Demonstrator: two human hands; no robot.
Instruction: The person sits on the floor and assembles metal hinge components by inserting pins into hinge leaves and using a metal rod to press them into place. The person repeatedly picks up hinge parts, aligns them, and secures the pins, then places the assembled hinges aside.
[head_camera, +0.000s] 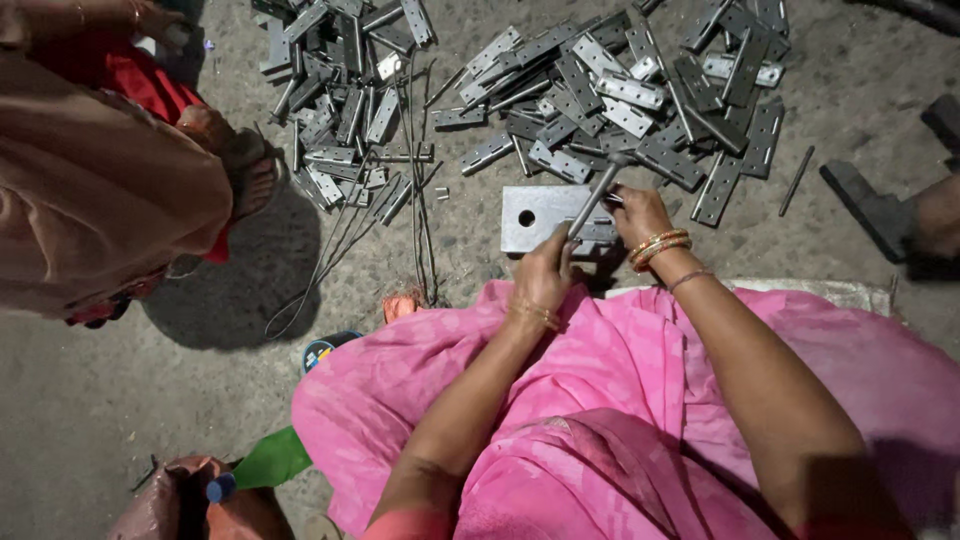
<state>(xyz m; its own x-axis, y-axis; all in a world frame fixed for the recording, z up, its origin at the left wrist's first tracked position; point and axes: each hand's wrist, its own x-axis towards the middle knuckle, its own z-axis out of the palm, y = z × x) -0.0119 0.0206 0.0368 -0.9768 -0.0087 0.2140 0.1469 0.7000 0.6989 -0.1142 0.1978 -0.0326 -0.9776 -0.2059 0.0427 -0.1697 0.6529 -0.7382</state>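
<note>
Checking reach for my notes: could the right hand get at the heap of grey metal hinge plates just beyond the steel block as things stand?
Probably yes. The right hand rests at the flat grey steel block, and the heap of grey metal hinge plates lies on the ground just beyond, with nothing between.

- We see hard light from above, brightest on the hinge pile (620, 95) and the steel plate (535, 215), which show pale glare.
- We note vivid, nearly oversaturated pink cloth (640, 400).
- We find a dark shadow on the concrete floor (80, 420) beneath the seated co-worker (90, 180).
- We see corners falling dim, with wide-angle bending at the edges.
- We find the centre sharp; the lower arms soften slightly.
</note>
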